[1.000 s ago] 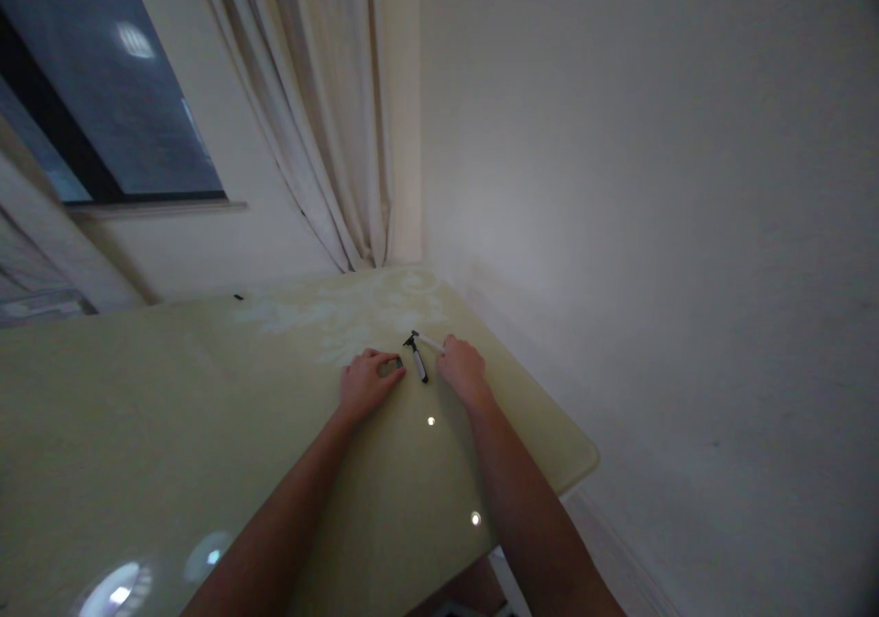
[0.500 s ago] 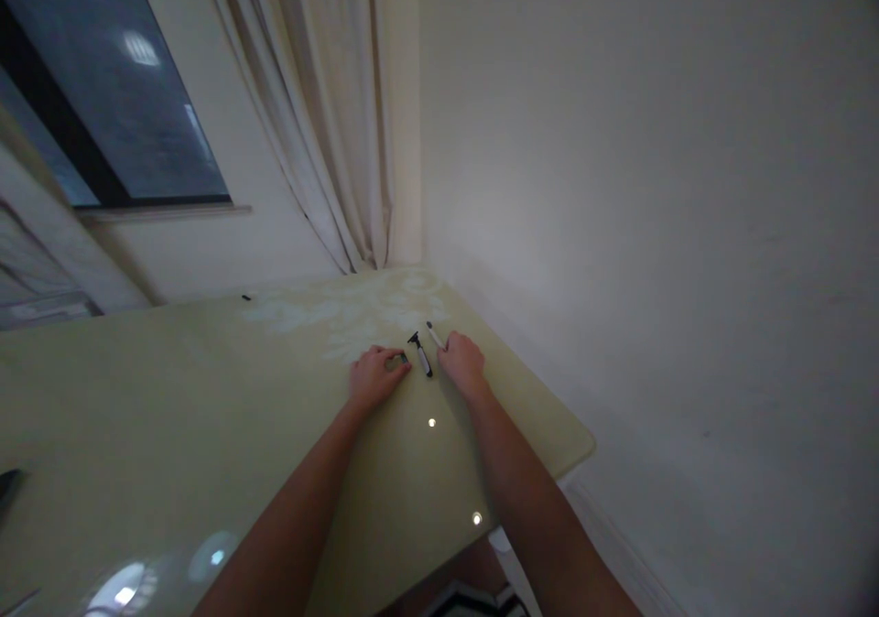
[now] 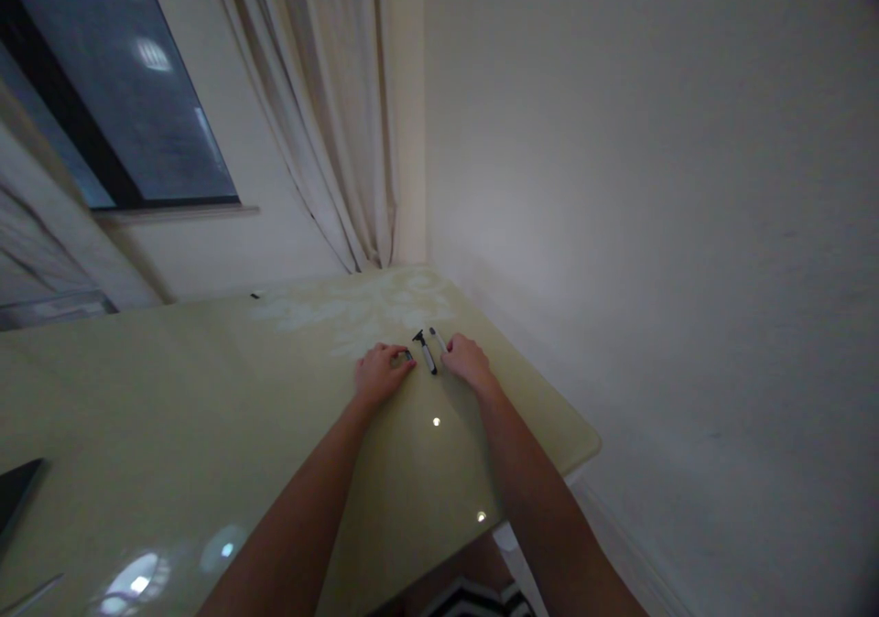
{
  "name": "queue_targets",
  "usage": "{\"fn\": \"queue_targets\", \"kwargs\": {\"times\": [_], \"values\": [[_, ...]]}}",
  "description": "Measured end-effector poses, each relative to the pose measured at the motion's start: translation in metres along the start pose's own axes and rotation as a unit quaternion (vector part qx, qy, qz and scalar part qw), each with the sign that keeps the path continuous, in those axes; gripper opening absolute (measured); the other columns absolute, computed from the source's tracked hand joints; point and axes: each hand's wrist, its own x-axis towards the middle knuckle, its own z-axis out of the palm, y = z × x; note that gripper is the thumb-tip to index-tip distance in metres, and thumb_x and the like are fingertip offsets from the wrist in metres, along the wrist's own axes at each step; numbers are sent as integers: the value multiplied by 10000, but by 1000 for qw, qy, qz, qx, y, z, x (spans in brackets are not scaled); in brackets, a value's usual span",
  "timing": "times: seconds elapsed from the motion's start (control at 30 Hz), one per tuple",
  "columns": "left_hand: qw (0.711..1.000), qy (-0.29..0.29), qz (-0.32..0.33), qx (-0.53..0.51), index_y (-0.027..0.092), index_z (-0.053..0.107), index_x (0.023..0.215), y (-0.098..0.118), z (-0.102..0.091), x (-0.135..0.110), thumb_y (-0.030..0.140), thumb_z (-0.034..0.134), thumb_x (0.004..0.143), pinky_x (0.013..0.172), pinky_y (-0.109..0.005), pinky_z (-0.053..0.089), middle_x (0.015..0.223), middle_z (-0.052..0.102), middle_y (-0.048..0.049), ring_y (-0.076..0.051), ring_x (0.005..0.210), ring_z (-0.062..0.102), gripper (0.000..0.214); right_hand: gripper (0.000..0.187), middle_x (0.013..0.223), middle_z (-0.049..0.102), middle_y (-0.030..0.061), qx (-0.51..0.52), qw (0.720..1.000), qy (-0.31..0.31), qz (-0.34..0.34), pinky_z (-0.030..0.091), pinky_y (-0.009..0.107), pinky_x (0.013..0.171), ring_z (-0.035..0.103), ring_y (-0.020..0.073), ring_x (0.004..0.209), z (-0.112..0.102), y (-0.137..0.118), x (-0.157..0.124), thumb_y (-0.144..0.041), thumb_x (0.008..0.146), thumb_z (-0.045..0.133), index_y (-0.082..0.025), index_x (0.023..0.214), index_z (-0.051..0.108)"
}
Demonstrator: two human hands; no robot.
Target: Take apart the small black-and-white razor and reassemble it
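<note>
My left hand (image 3: 381, 374) rests on the table, its thumb and fingers closed on a small dark object (image 3: 408, 355) too small to name. Just right of it lies a razor (image 3: 428, 357) with a black head and a grey-and-black handle, touched by neither hand. My right hand (image 3: 467, 361) pinches the near end of a toothbrush (image 3: 438, 338), white with a dark head that points away from me. The toothbrush lies beside the razor, slightly angled; its lower end is hidden by my fingers.
The pale green glossy table (image 3: 206, 397) ends at a rounded corner on the right, beside a bare wall (image 3: 618, 187). A small black object (image 3: 255, 296) lies near the far edge. A dark flat object (image 3: 17, 498) sits at far left. Curtains (image 3: 330, 123) hang behind.
Both hands keep their places by the razor and hold the same things. The whole view has shifted slightly, showing more of the dark flat object at left.
</note>
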Motion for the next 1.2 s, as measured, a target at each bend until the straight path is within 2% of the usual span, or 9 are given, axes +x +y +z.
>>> {"fn": "queue_targets", "kwargs": {"times": [0.23,0.6,1.2], "values": [[1000,-7,3,10,316,749,1240,2,-2,-1,528,639,900,983,-412,415,1219,703,-94,-289,1155,629,416,280,1157,742,139,-7,1000,16,0,498,330,794,712,293,1062,4,-4,-1,-317,916,587,-215,1168,654],[1000,-8,8,20,321,729,1284,0,0,1,528,621,914,937,-387,429,1103,721,-82,-265,1079,650,437,250,1169,735,138,-34,998,44,-25,478,309,778,703,281,1071,2,-6,-5,-219,927,549,-203,1157,648],[1000,-4,19,16,310,745,1249,-1,-1,1,526,617,916,922,-400,427,1055,716,-77,-274,1039,651,418,290,1187,726,136,-47,998,43,-23,475,308,780,698,277,1067,3,-7,-6,-208,924,539,-209,1191,652]]}}
